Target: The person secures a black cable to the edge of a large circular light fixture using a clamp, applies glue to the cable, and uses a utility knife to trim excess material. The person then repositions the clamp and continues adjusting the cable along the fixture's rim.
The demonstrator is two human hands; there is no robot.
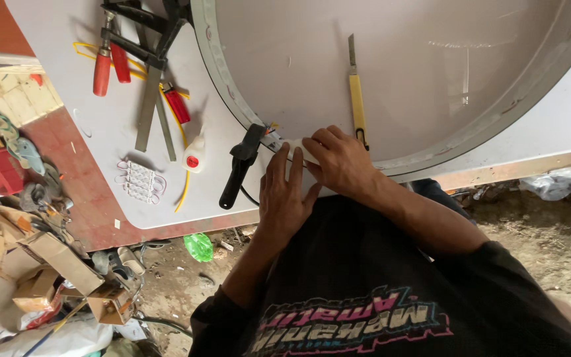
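Observation:
My left hand lies flat with fingers together, pressing on the near rim of a large round grey frame on a white board. My right hand sits just right of it, fingers curled on a small white piece at the rim. I cannot tell how firmly it is gripped. A yellow utility knife lies just beyond the right hand, inside the round frame. A black clamp clips the rim left of my left hand.
Red-handled clamps, a metal square, a red lighter, a small glue bottle and a strip of white modules lie on the board's left. Cardboard boxes and rubbish cover the ground.

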